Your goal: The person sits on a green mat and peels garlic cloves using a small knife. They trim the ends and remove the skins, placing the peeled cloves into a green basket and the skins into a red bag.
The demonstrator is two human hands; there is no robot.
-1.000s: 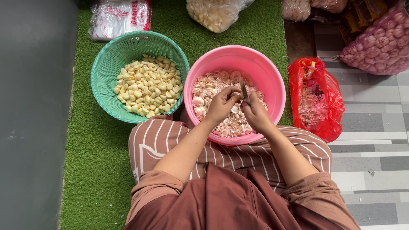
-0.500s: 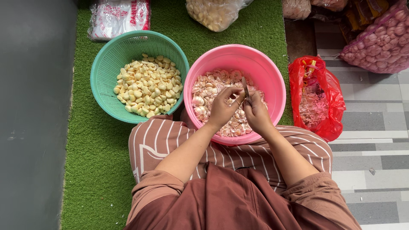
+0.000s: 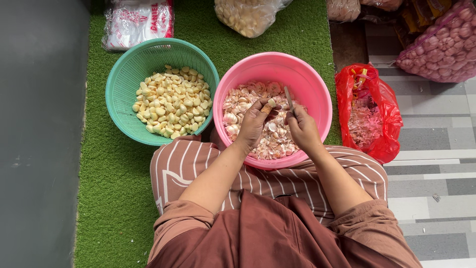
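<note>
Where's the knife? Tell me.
In the right hand, over the pink bowl, blade up beside the clove in the left hand; the knife shows mid-frame.

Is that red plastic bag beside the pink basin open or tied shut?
Open. The red bag's mouth gapes upward, showing pinkish garlic skins inside; no knot closes it.

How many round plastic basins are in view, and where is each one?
2. The green basin with peeled cloves sits left on the grass mat; the pink basin with skins sits beside it, under both hands.
</note>
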